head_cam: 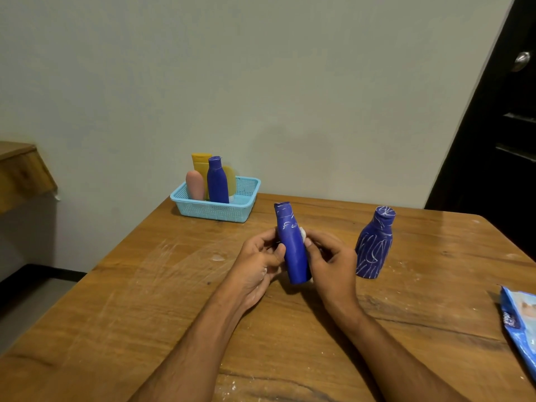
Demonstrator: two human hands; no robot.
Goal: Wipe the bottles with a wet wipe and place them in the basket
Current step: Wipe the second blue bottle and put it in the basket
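Currently the blue bottle (292, 248) is held above the table (145, 285), long axis near upright, cap tilted left; left hand (258, 264) grips its side; right hand (330, 262) pinches the wet wipe (302, 234) against it. Basket (214, 211) lies beyond, up-left; left hand nearer.

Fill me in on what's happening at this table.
A person is cleaning chalky white scribbles off bottles. The left hand grips a slim blue bottle while the right hand presses a white wipe against it; marks remain near its cap. A wider blue bottle, still heavily scribbled, stands on the table to the right. The light blue basket already holds several bottles. A wipe pack lies at the right edge.
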